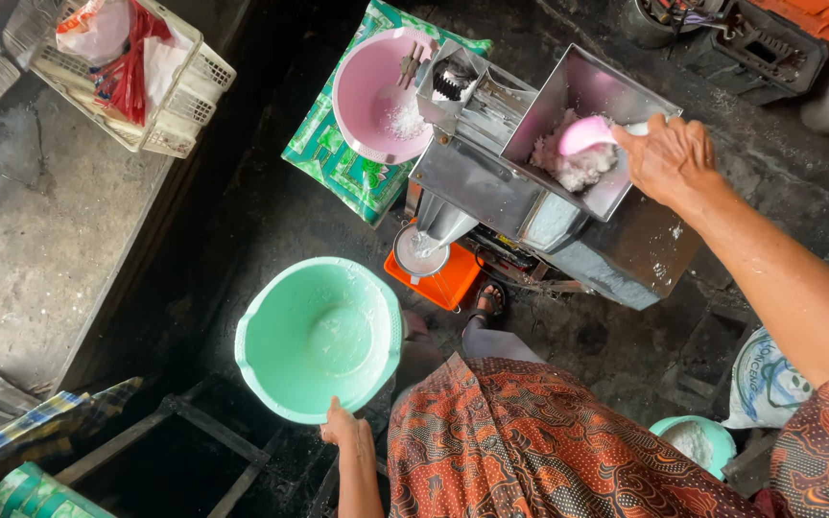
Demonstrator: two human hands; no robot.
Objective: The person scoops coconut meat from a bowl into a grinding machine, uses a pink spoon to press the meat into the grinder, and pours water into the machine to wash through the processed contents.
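Note:
My left hand [343, 427] grips the near rim of a mint-green plastic basin [319, 336], held tilted over the dark floor, with only a thin wet film inside. My right hand [669, 153] reaches out to the steel hopper [568, 86] of a metal grating machine [530, 201] and holds a small pink scoop [584, 134] against the white grated pulp [573, 168] piled in the hopper.
A pink basin [367, 77] with some white pulp sits at the machine's outlet on a green patterned sack [323, 153]. An orange tub [443, 283] with a small strainer stands under the spout. A white plastic basket [175, 105], a teal bowl of pulp [693, 441] and a white sack [769, 384] lie around.

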